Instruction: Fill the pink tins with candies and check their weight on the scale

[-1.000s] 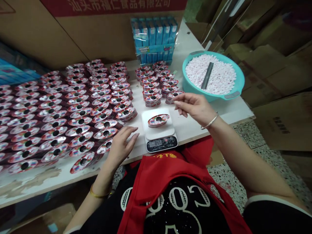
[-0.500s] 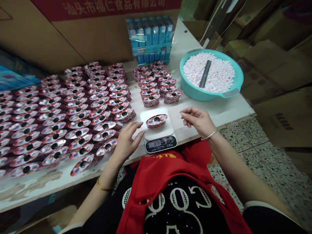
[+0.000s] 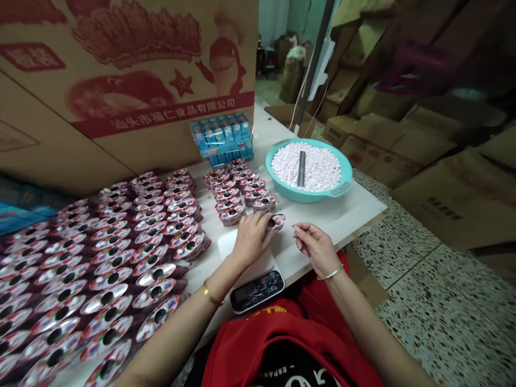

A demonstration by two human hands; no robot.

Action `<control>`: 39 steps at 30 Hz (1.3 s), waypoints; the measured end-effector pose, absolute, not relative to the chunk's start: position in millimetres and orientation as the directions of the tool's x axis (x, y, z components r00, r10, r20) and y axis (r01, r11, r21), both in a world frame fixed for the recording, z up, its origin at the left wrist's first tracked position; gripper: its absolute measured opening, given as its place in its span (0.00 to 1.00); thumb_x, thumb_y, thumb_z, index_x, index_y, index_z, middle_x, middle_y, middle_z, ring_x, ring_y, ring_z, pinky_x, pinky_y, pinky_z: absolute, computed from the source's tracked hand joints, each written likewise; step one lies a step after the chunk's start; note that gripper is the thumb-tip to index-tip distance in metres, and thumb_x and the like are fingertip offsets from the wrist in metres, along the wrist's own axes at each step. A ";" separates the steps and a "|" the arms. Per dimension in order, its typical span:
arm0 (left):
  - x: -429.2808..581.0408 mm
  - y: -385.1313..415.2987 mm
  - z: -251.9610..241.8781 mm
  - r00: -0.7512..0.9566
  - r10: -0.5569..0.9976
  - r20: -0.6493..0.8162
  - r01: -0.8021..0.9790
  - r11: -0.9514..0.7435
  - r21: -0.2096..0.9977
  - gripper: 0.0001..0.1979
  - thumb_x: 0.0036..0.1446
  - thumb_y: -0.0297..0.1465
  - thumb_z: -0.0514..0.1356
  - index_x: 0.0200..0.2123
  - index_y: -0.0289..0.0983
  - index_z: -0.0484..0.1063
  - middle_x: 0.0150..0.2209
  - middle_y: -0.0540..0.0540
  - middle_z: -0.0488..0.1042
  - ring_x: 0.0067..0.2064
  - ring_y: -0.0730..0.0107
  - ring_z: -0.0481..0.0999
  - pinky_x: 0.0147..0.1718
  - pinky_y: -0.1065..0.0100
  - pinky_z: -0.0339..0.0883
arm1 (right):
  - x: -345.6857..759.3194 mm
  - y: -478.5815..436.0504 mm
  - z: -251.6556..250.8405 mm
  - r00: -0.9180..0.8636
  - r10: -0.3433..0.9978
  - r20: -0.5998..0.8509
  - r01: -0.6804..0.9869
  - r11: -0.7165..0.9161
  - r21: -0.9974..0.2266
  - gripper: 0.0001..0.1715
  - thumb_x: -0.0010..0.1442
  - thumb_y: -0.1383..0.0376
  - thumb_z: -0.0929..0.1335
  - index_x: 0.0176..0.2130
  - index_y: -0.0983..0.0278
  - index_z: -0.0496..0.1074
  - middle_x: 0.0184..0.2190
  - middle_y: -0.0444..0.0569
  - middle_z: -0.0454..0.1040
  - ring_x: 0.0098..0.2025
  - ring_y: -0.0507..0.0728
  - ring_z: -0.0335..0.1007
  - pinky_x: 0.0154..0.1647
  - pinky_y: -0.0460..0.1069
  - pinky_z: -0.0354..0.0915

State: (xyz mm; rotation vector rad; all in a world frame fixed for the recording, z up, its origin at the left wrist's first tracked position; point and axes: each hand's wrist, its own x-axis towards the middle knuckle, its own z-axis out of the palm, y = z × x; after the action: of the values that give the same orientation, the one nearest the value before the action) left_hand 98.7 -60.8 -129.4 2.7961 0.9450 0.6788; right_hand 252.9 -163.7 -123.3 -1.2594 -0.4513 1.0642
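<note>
My left hand (image 3: 253, 239) is closed around the near end of a small oval pouch (image 3: 277, 221), red and white on top with a dark round hole. It holds the pouch above the back right of the white kitchen scale (image 3: 258, 290), partly covering the weighing plate. To the right, my right hand (image 3: 316, 248) hangs over the table with thumb and fingers pinched together. Whatever lies in that pinch, if anything, is too small to make out. Two short rows of like pouches (image 3: 229, 207) stand just behind the left hand.
Many more oval pouches (image 3: 108, 279) stand in rows on the left of the table. A turquoise basin (image 3: 296, 192) of small white candies, with a grey bar (image 3: 301, 169) on top, stands at the back right. Blue boxes in clear wrap (image 3: 221, 141) lean before a large carton (image 3: 133, 59).
My left hand has closed on the pouch from the scale and lifted it towards the back right. My right hand stays pinched. The head view has tilted up.
</note>
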 end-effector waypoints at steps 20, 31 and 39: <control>-67.3 -74.4 -117.0 0.484 0.812 0.328 0.875 -0.462 -0.148 0.07 0.59 0.35 0.57 0.30 0.42 0.72 0.47 0.39 0.70 0.47 0.47 0.66 0.38 0.50 0.62 | 242.0 -174.4 -165.6 0.221 0.866 -0.448 -0.613 -0.234 -0.755 0.18 0.40 0.60 0.79 0.31 0.64 0.75 0.30 0.49 0.75 0.29 0.52 0.71 0.24 0.45 0.68; 18.7 -99.9 -91.4 0.684 0.715 0.141 0.677 -0.695 0.240 0.06 0.61 0.30 0.56 0.42 0.38 0.66 0.40 0.45 0.74 0.43 0.61 0.73 0.41 0.59 0.59 | 231.6 -194.4 -147.7 0.211 0.886 -0.413 -0.399 -0.308 -0.864 0.29 0.44 0.48 0.76 0.33 0.62 0.60 0.25 0.45 0.76 0.20 0.51 0.71 0.15 0.41 0.56; -17.0 -89.8 -93.2 0.611 0.770 0.187 0.731 -0.639 0.240 0.15 0.62 0.34 0.53 0.51 0.38 0.65 0.48 0.40 0.74 0.48 0.59 0.72 0.43 0.61 0.62 | 238.6 -201.8 -151.4 0.296 0.882 -0.368 -0.324 -0.270 -0.907 0.24 0.44 0.50 0.76 0.29 0.64 0.68 0.22 0.42 0.70 0.18 0.45 0.58 0.13 0.40 0.50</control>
State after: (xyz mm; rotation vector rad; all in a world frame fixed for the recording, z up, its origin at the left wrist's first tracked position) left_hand -17.0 -89.8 -93.2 2.6925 1.2621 0.4134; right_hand 238.6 -201.8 -151.4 -1.3770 -0.5644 1.2830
